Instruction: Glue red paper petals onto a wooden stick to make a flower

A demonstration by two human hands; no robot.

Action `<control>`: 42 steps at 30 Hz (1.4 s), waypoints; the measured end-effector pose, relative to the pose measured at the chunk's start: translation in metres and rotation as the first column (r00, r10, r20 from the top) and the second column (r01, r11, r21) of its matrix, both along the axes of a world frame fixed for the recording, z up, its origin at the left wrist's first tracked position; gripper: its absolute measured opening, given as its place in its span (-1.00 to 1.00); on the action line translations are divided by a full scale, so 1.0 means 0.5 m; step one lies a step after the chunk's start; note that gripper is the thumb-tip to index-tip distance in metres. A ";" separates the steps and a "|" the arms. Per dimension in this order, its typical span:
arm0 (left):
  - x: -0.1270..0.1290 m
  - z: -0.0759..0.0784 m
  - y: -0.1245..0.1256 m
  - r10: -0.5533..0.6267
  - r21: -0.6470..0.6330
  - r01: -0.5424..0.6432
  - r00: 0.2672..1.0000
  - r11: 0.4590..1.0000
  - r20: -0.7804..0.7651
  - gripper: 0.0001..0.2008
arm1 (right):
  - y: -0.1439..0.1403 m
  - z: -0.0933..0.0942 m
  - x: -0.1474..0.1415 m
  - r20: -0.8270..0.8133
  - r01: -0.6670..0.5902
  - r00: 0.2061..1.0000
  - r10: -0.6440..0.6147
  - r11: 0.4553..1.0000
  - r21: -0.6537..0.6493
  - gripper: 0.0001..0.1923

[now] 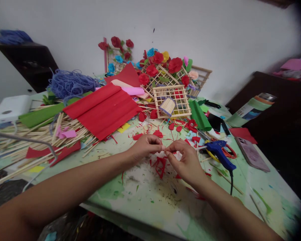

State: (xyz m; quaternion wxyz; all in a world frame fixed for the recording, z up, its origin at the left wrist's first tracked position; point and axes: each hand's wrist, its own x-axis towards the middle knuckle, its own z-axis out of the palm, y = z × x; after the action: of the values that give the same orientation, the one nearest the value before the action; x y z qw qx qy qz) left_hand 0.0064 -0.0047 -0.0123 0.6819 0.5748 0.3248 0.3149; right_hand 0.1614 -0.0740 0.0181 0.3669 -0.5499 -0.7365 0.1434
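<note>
Over the middle of the table, my left hand [147, 146] and my right hand [184, 159] meet fingertip to fingertip. Both are closed in a pinch, and whatever lies between the fingers is too small to make out. Just below the hands lie red paper scraps [161, 167]. Beyond them, cut red paper petals [158, 134] are strewn on the tabletop. A blue glue gun [219, 152] rests to the right of my right hand, its cord running toward the front.
Red crepe paper [104, 108] covers part of a pile of thin sticks [40, 147] at left. Behind stand stick lattices [172, 100] with paper flowers [175, 65]. Blue cord [71, 83] is heaped back left. A phone [252, 154] and a bottle [252, 108] are at right.
</note>
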 end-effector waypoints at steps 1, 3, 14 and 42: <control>0.000 -0.002 0.000 -0.002 0.002 0.002 1.000 1.000 0.004 -0.75 | 0.000 0.000 0.000 0.003 -0.004 1.000 0.004 1.000 0.007 -0.87; 0.000 -0.006 0.001 -0.007 0.007 0.006 1.000 1.000 0.008 -0.76 | -0.001 0.000 -0.001 0.009 -0.014 1.000 0.014 1.000 0.019 -0.87; 0.002 -0.015 -0.003 -0.031 -0.024 0.032 0.998 0.999 0.047 -0.84 | -0.009 -0.003 -0.006 0.024 -0.033 0.999 0.032 0.999 0.043 -0.89; 0.012 -0.013 0.001 0.041 0.099 -0.039 0.999 0.994 -0.021 -0.66 | -0.008 -0.022 -0.010 0.065 -0.070 0.996 0.066 0.995 0.070 -0.85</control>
State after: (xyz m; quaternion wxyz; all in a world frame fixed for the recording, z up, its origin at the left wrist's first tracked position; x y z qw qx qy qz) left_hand 0.0121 -0.0040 -0.0185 0.6424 0.6048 0.3280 0.3377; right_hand 0.1564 -0.0782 0.0072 0.3582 -0.5151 -0.7706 0.1121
